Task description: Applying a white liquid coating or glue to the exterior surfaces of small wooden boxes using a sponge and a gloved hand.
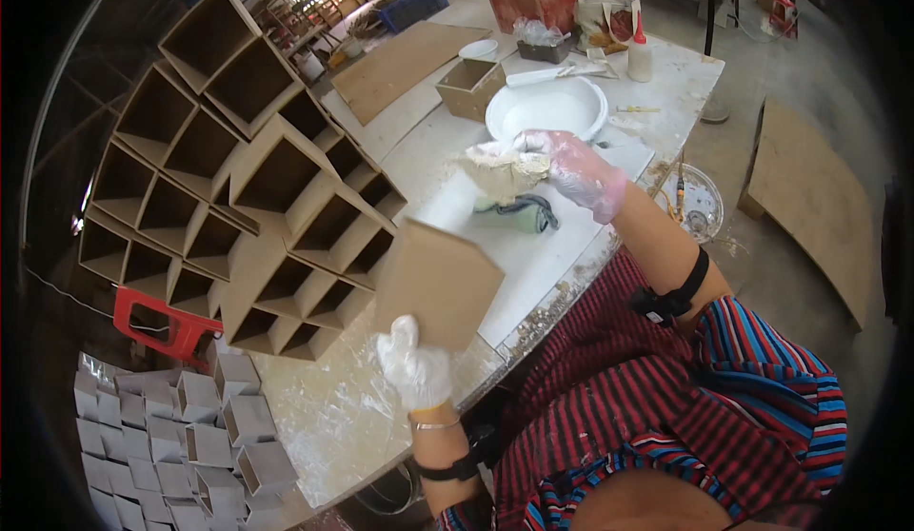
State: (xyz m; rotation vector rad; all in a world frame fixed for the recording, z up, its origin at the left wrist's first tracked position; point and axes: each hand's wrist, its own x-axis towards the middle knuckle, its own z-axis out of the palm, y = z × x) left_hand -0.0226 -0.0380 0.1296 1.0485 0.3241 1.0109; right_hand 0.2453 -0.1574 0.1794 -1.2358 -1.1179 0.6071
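Note:
My left hand (415, 364), in a white-smeared glove, grips the lower edge of a brown fibreboard box (440, 285) tilted above the near side of the table. Only its flat outer faces show; whether it is hollow is hidden. My right hand (577, 171), in a thin clear glove, is closed on a crumpled cream-coloured rag (505, 173). The rag hangs apart from the box, just in front of a white basin (491, 120) of white liquid. Below the rag, a folded green and dark cloth (519, 215) lies on the white tabletop.
Brown open boxes (286, 184) are stacked high on the left. Many grey boxes (211, 443) stand beyond the table's left end. A small brown box (470, 89), a red-capped bottle (641, 61) and a dark tray (546, 50) sit farther back. A bucket (708, 193) stands right of the table.

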